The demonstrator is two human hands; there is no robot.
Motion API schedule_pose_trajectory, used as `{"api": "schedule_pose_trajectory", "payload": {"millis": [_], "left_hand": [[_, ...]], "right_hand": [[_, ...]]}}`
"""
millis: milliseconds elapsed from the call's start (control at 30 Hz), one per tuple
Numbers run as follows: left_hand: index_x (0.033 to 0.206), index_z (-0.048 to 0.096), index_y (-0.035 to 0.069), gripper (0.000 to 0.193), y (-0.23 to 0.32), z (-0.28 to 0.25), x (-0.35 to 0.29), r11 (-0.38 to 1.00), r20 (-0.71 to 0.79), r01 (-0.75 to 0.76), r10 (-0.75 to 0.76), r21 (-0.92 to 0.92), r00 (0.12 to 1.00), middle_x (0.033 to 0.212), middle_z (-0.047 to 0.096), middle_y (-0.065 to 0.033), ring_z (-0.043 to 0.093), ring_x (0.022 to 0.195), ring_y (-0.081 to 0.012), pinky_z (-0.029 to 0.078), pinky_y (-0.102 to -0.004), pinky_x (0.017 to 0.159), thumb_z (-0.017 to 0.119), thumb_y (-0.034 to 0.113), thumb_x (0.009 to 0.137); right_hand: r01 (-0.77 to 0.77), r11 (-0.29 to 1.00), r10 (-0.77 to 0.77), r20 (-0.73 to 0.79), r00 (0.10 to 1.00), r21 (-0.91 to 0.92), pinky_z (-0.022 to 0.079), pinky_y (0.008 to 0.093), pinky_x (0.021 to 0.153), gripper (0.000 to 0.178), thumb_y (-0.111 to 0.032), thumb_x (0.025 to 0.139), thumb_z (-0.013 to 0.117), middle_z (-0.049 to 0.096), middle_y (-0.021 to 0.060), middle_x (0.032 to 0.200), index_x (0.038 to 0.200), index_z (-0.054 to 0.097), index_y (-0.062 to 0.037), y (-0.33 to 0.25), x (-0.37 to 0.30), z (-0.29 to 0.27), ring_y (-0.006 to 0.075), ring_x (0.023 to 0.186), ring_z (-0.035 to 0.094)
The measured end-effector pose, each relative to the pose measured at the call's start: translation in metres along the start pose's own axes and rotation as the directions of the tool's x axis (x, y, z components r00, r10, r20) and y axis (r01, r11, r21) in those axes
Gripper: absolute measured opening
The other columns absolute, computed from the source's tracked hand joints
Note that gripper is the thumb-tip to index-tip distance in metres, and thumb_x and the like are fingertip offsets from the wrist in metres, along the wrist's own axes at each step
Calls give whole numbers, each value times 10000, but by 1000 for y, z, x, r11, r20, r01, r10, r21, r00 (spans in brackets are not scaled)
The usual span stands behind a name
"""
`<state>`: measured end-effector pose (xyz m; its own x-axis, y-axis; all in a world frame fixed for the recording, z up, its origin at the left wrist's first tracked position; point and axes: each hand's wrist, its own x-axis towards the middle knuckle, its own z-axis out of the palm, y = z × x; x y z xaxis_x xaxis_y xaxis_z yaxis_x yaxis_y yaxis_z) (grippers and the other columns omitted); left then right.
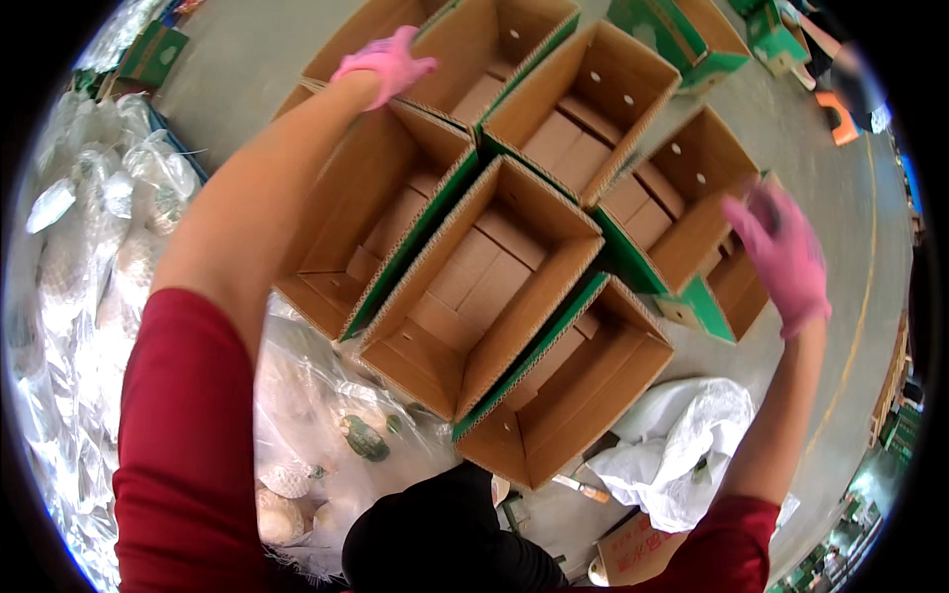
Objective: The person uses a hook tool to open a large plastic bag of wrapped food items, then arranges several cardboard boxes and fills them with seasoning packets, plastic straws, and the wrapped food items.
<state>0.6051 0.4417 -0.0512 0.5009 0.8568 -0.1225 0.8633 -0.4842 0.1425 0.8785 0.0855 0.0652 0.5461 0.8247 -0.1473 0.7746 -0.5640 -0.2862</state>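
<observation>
Several open cardboard boxes, brown inside and green outside, stand close together in front of me. My left hand (388,67), in a pink glove, is over the rims of the far left boxes, nearest the tall far box (474,61). Its fingers are apart and I see nothing in them. At the right, my right hand (783,259), also pink-gloved and slightly blurred, is beside the right-hand box (682,188) with thumb and fingers apart. A dark patch between them is unclear. The middle box (479,287) and the near box (568,385) show bare cardboard bottoms.
Clear plastic bags (94,287) of pale, round produce in foam netting fill the left side; another such bag (336,435) lies near my legs. A crumpled white bag (682,435) and a printed carton (643,549) are at the lower right. An orange stool (838,119) stands far right, near another person.
</observation>
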Motion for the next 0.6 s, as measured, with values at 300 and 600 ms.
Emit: {"api": "schedule_pose_trajectory", "payload": {"millis": [300,600], "left_hand": [[1256,564,58,449,-20,-4,-22,987,7,-116,117,-113,993,1188,636,-186,618,1041,-346,504,-450,895,618,299,881],[1444,483,161,535,-50,1,-154,917,-215,-398,393,19,894,1450,503,-149,468,1351,-304,388,-380,1088,590,377,966]], "right_hand": [[440,829,-480,35,876,345,471,406,1008,582,-367,861,753,504,252,1321,1233,589,49,-52,-21,106,366,1210,543],[-628,510,414,472,778,588,553,266,727,234,-225,944,652,675,49,908,1027,688,-10,208,-267,9,111,784,638]]}}
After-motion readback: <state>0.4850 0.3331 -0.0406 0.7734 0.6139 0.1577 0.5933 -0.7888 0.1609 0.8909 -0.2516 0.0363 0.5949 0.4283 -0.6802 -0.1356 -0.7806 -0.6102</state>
